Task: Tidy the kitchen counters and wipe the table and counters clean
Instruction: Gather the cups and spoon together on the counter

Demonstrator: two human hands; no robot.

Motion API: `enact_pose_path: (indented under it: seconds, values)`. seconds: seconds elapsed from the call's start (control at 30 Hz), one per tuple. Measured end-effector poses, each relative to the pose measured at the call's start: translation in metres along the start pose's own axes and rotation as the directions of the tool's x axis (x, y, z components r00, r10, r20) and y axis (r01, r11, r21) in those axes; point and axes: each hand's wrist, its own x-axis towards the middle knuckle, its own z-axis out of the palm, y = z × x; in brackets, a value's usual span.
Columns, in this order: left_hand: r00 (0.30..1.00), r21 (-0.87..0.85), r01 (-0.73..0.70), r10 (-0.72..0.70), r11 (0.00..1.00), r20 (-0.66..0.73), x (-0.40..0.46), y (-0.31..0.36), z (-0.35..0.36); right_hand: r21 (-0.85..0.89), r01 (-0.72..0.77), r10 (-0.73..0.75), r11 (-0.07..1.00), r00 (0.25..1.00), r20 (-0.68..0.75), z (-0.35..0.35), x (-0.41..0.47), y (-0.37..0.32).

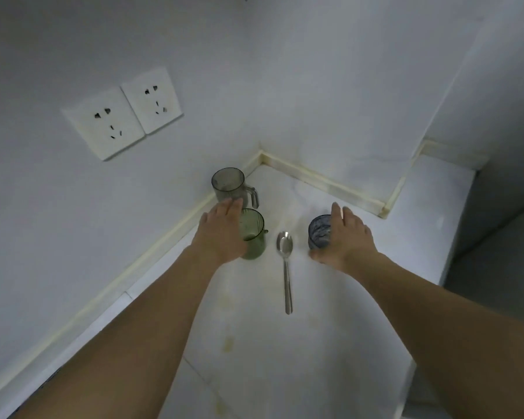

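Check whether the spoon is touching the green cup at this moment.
Apart. The head view shows a strip of bare white counter between the spoon and the green cup, which stands to the spoon's left.

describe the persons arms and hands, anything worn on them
Both forearms are bare right up to the bottom edge of the picture: no sleeves show. The left hand and right hand wear no gloves, and no watch, bracelet or ring is visible on either. No markings can be made out.
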Motion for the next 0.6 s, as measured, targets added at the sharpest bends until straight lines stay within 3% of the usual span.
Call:
enact_pose_path:
  seconds: [0.17,0.3,0.43,0.6]
  values:
    - [0.996,0.051,-0.027,0.023,0.998,0.082,0.026,-0.006,0.015,-0.081,-0.002,0.005,0.997,0.999,0.042,0.005,0.026,-0.001]
    - [0.995,-0.044,0.002,0.002,0.999,0.102,0.026,-0.006,0.020,-0.034,-0.054,0.056,0.998,0.995,0.082,0.005,0.030,-0.004]
    - [0.998,-0.182,0.032,-0.023,0.983,0.051,0.009,-0.006,0.021,-0.043,-0.026,0.029,0.999,0.997,0.067,0.000,0.016,-0.004]
    - [0.985,-0.346,0.130,-0.160,0.929,-0.062,-0.058,0.008,0.016,-0.018,0.057,-0.056,0.998,0.996,0.063,-0.010,-0.040,-0.005]
